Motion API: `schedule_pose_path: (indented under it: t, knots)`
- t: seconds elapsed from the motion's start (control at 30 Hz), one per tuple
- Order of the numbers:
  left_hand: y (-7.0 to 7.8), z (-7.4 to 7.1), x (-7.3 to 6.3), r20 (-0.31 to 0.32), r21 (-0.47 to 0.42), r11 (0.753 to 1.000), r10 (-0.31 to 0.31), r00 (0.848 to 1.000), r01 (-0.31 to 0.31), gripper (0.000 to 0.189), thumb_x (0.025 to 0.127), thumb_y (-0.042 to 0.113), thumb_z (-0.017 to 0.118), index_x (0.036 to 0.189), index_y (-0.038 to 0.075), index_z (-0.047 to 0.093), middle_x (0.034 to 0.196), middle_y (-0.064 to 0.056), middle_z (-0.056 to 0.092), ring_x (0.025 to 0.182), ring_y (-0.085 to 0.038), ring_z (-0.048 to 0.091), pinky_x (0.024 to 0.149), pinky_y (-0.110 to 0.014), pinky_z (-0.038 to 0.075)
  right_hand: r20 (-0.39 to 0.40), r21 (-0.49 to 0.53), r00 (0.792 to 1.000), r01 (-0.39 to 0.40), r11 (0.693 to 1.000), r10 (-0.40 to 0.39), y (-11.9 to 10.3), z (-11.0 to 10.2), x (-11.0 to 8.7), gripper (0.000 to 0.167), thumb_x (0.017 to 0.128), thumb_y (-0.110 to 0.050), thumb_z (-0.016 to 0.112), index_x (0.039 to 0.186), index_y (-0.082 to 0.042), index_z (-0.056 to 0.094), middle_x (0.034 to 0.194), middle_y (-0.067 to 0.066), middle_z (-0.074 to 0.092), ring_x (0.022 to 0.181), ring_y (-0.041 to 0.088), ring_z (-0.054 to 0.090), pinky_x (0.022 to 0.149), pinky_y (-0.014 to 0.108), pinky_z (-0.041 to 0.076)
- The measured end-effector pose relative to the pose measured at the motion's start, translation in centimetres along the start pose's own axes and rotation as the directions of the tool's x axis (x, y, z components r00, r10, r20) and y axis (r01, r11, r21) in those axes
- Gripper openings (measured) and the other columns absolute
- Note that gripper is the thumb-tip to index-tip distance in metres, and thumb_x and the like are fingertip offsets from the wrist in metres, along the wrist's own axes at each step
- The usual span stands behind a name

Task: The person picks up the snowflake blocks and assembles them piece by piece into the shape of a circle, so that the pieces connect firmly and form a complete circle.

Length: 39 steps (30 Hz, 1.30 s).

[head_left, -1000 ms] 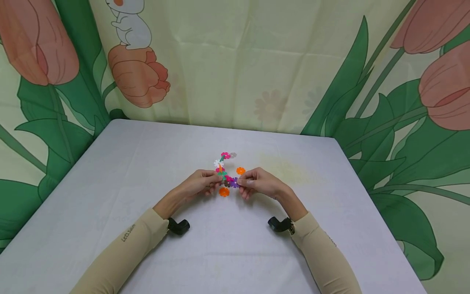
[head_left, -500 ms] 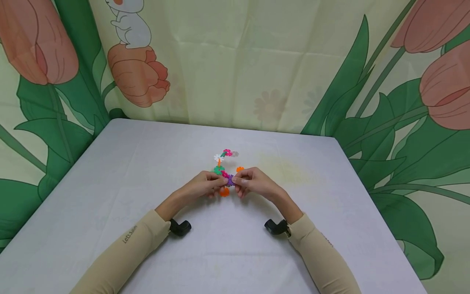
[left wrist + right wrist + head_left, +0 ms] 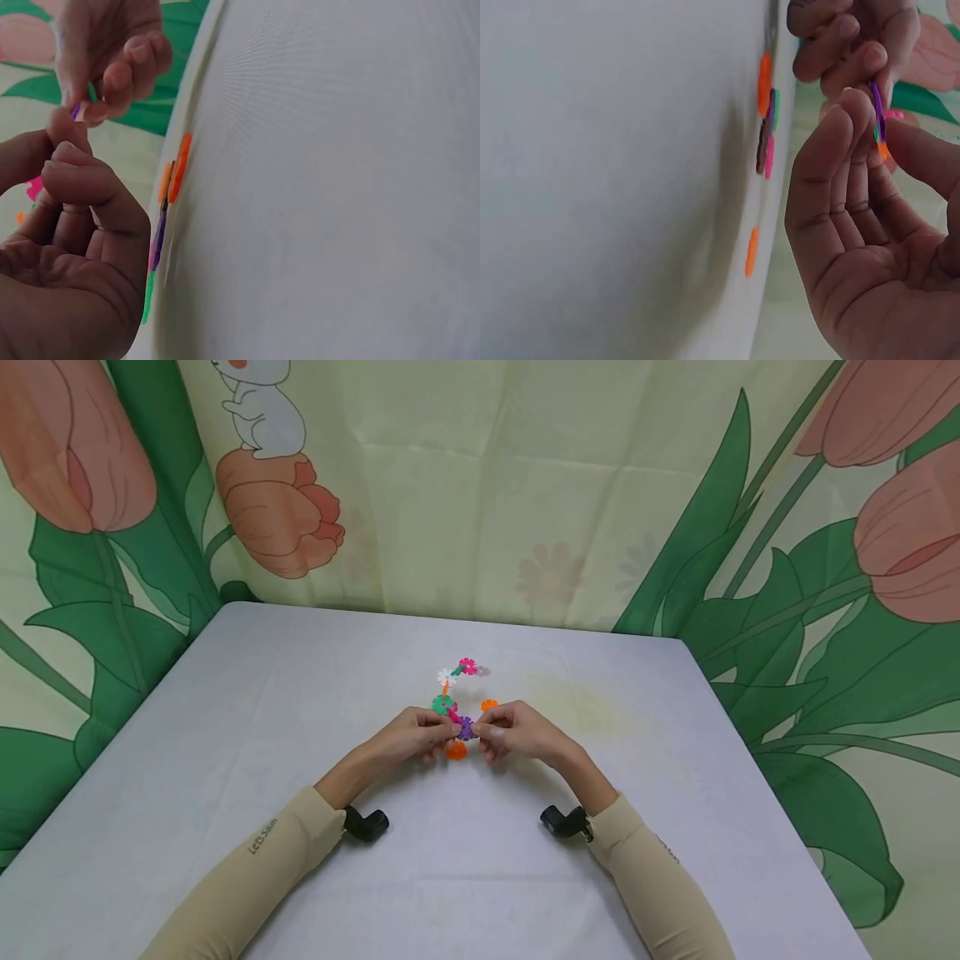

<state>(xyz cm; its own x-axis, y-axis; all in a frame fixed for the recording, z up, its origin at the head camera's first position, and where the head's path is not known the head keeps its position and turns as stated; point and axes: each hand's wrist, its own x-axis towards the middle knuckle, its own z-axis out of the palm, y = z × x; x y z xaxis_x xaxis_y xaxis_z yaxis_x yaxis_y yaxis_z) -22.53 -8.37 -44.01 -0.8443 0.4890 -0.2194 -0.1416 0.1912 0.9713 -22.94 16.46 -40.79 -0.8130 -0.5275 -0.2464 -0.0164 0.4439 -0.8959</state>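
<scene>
A curved chain of interlocking plastic flower discs hangs between the hands in the head view. It runs from a purple disc through a pink piece to a green disc, a white disc and a pink disc, ending in a pale grey one. My left hand pinches the chain near the purple disc's left edge. From the other side, my right hand pinches that same purple disc between thumb and fingers. Fingertips partly cover the joint between the pink and purple pieces.
Loose discs lie on the white-covered table: an orange disc near the left fingers and another orange disc behind the right hand. In the right wrist view, a brown disc and a green disc lie among others.
The chain has shifted slightly left and farther away, and its green disc now shows clear of the left fingers. My left grip has moved toward the purple disc; the hands are closer together.
</scene>
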Motion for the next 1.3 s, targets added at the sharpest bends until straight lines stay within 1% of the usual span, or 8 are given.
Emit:
schedule_pose_path:
  t: [0.13, 0.27, 0.4, 0.47, 0.63, 0.77, 1.1, 1.3]
  knots:
    - [0.1, 0.0, 0.2, 0.001, -0.029, 0.999, -0.013, 1.0, 0.013, 0.027, 0.104, 0.028, 0.068, 0.106, 0.002, 0.074, 0.078, 0.003, 0.062, 0.069, -0.012, 0.049, 0.059, -0.022, 0.043, -0.111, -0.037, 0.993, -0.052, 0.998, 0.047, 0.3, -1.2, 0.0, 0.029, 0.105, -0.023, 0.068, 0.111, 0.005, 0.072, 0.082, 0.005, 0.07, 0.071, 0.016, 0.07, 0.074, 0.031, 0.063]
    - [0.2, -0.1, 0.3, 0.004, -0.05, 0.998, -0.025, 1.0, 0.025, 0.025, 0.104, 0.027, 0.069, 0.106, 0.003, 0.074, 0.079, 0.003, 0.063, 0.07, -0.011, 0.05, 0.059, -0.021, 0.044, -0.24, -0.116, 0.964, -0.142, 0.983, 0.111, 0.9, -1.9, 0.6, 0.022, 0.102, -0.021, 0.071, 0.11, -0.001, 0.074, 0.081, 0.008, 0.072, 0.068, 0.016, 0.069, 0.068, 0.028, 0.061]
    - [0.3, -0.2, 0.3, 0.003, -0.049, 0.998, -0.033, 0.999, 0.033, 0.026, 0.104, 0.028, 0.069, 0.107, 0.003, 0.073, 0.08, 0.002, 0.063, 0.069, -0.012, 0.051, 0.059, -0.021, 0.045, -0.304, -0.164, 0.94, -0.21, 0.964, 0.153, 1.3, -2.1, 1.5, 0.023, 0.1, -0.02, 0.074, 0.12, -0.007, 0.072, 0.083, 0.01, 0.072, 0.066, 0.018, 0.069, 0.064, 0.028, 0.062]
    - [0.3, -0.3, 0.3, 0.002, -0.047, 0.998, -0.036, 0.999, 0.036, 0.026, 0.104, 0.028, 0.069, 0.108, 0.003, 0.073, 0.079, 0.001, 0.063, 0.069, -0.012, 0.051, 0.059, -0.021, 0.045, -0.319, -0.184, 0.935, -0.218, 0.958, 0.152, 1.4, -2.2, 2.1, 0.027, 0.099, -0.018, 0.074, 0.125, -0.009, 0.071, 0.083, 0.01, 0.071, 0.064, 0.017, 0.067, 0.062, 0.027, 0.061]
    - [0.3, -0.4, 0.2, 0.005, -0.046, 0.998, -0.033, 0.999, 0.033, 0.025, 0.104, 0.027, 0.069, 0.107, 0.003, 0.074, 0.078, 0.002, 0.062, 0.069, -0.012, 0.051, 0.059, -0.021, 0.045, -0.318, -0.249, 0.937, -0.227, 0.942, 0.143, 1.4, -2.2, 3.3, 0.038, 0.098, -0.018, 0.076, 0.136, -0.014, 0.07, 0.076, 0.007, 0.065, 0.056, 0.015, 0.061, 0.057, 0.025, 0.057]
    - [0.2, -0.3, 0.2, 0.014, -0.049, 0.998, -0.024, 1.0, 0.025, 0.023, 0.104, 0.025, 0.069, 0.105, 0.003, 0.074, 0.077, 0.003, 0.061, 0.069, -0.011, 0.051, 0.059, -0.021, 0.045, -0.314, -0.289, 0.936, -0.252, 0.924, 0.157, 1.4, -2.1, 3.7, 0.042, 0.097, -0.02, 0.078, 0.138, -0.015, 0.07, 0.074, 0.006, 0.062, 0.053, 0.014, 0.058, 0.055, 0.023, 0.052]
    - [0.2, -0.4, 0.1, 0.013, -0.034, 0.999, -0.023, 1.0, 0.024, 0.025, 0.104, 0.026, 0.068, 0.104, 0.001, 0.073, 0.077, 0.003, 0.061, 0.069, -0.012, 0.051, 0.059, -0.021, 0.045, -0.359, -0.346, 0.926, -0.25, 0.904, 0.119, 1.1, -1.8, 3.7, 0.03, 0.093, -0.015, 0.081, 0.121, -0.006, 0.074, 0.088, 0.01, 0.065, 0.056, 0.015, 0.056, 0.055, 0.022, 0.047]
    - [0.2, -0.4, 0.1, 0.017, -0.013, 1.0, -0.021, 1.0, 0.021, 0.025, 0.105, 0.025, 0.065, 0.103, 0.002, 0.073, 0.077, 0.002, 0.061, 0.069, -0.011, 0.05, 0.059, -0.021, 0.044, -0.371, -0.31, 0.919, -0.259, 0.915, 0.135, 1.2, -2.0, 2.9, 0.024, 0.091, -0.013, 0.084, 0.108, -0.001, 0.07, 0.087, 0.009, 0.064, 0.062, 0.015, 0.06, 0.058, 0.022, 0.05]
